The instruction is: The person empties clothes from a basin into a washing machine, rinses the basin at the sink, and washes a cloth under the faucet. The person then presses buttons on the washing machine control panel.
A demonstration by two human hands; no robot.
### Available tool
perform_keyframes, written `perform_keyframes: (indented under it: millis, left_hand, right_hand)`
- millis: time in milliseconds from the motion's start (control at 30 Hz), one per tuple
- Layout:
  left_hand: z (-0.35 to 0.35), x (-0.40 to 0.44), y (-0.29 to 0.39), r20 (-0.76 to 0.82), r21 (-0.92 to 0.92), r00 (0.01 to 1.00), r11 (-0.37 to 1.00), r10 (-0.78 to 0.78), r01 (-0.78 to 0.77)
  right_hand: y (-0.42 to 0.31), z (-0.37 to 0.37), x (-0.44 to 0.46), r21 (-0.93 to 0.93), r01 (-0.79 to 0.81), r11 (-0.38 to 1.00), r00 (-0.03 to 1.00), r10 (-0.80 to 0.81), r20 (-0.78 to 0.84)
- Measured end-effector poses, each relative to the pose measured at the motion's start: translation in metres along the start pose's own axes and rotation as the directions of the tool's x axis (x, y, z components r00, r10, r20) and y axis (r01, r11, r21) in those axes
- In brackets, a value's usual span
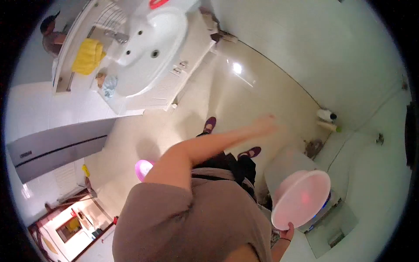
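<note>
My right hand [286, 232] grips the lower rim of a pale pink basin [301, 198], with the thumb on the edge. The basin is tilted with its inside toward me, and a pinkish glow shows in its middle. Just behind it stands a whitish rounded container [286, 163], partly hidden. My left arm reaches across in front of my body to the right. My left hand [265, 125] is above the floor, apart from the basin, and its fingers are smeared by motion.
A white sink [163, 32] is ahead on the left, with a yellow cloth [88, 56] beside it. A pink-rimmed object [142, 169] is partly hidden by my left arm. Bottles [326, 115] stand along the right wall. A mirror shows a person's reflection [51, 37].
</note>
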State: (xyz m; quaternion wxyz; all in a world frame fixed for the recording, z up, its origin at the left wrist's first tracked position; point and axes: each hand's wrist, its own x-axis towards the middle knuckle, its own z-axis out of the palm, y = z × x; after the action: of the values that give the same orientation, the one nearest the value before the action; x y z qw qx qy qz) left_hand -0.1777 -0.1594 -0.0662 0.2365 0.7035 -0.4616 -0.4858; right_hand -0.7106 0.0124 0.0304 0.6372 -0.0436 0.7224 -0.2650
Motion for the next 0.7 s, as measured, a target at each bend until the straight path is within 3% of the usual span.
perform_keyframes:
  millis: [67,100,167,200,267,300,333,367,400,433,467,533,633,667,700]
  left_hand:
    - [-0.114,-0.009,-0.096,-0.36,-0.045,0.921,0.988,-0.151,0.145]
    - [-0.177,-0.029,-0.127,-0.523,-0.149,0.802,0.957,-0.29,0.248]
    - [-0.279,-0.076,-0.237,-0.797,0.095,0.598,0.959,-0.087,0.266]
    - [-0.331,-0.115,-0.24,-0.867,0.01,0.465,0.928,-0.177,0.373]
    - [-0.405,-0.17,-0.284,-0.964,0.029,0.242,0.857,-0.113,0.514]
    - [-0.436,-0.193,-0.298,-0.976,0.081,0.208,0.791,-0.059,0.607]
    - [-0.464,-0.207,-0.311,-0.967,-0.041,0.136,0.655,-0.217,0.754]
    - [-0.489,-0.222,-0.341,-0.975,-0.05,0.09,0.6,-0.202,0.799]
    - [-0.508,-0.232,-0.343,-0.939,-0.111,0.068,0.485,-0.336,0.867]
    - [-0.519,-0.237,-0.378,-0.968,-0.093,0.026,0.453,-0.249,0.886]
    - [-0.535,-0.245,-0.392,-0.967,-0.081,0.043,0.462,-0.251,0.883]
    - [-0.561,-0.259,-0.408,-0.848,0.113,0.275,0.353,-0.453,0.929]
    - [-0.578,-0.267,-0.431,-0.826,0.292,0.405,0.318,-0.392,0.902]
    - [-0.589,-0.266,-0.439,-0.778,0.306,0.443,0.347,-0.445,0.886]
    - [-0.599,-0.264,-0.445,-0.726,0.316,0.478,0.379,-0.494,0.87]
  right_hand:
    - [0.001,0.065,-0.001,-0.049,0.099,0.994,0.994,-0.1,-0.033]
    - [0.002,0.091,0.0,-0.017,0.092,0.996,0.996,-0.092,-0.008]
    - [0.012,0.119,0.003,0.007,0.081,0.997,0.996,-0.081,0.038]
    - [0.015,0.148,-0.004,-0.002,0.085,0.996,0.996,-0.085,0.041]
    - [0.022,0.203,-0.01,-0.041,0.113,0.993,0.993,-0.112,0.034]
    - [0.023,0.217,-0.007,-0.062,0.101,0.993,0.995,-0.1,0.013]
    - [0.026,0.231,-0.009,-0.063,0.103,0.993,0.995,-0.102,0.009]
    - [0.031,0.253,-0.02,-0.039,0.11,0.993,0.993,-0.108,0.055]
    - [0.034,0.269,-0.029,-0.013,0.115,0.993,0.989,-0.113,0.098]
    - [0.034,0.279,-0.037,-0.005,0.119,0.993,0.99,-0.118,0.081]
    - [0.032,0.288,-0.043,-0.05,0.108,0.993,0.992,-0.104,0.077]
    - [0.031,0.284,-0.046,-0.077,0.099,0.992,0.994,-0.095,0.052]
    - [0.033,0.278,-0.055,-0.145,0.167,0.975,0.982,-0.152,0.11]
    - [0.034,0.291,-0.069,-0.153,0.232,0.961,0.971,-0.219,0.098]
    - [0.034,0.294,-0.079,-0.161,0.194,0.968,0.98,-0.185,0.069]
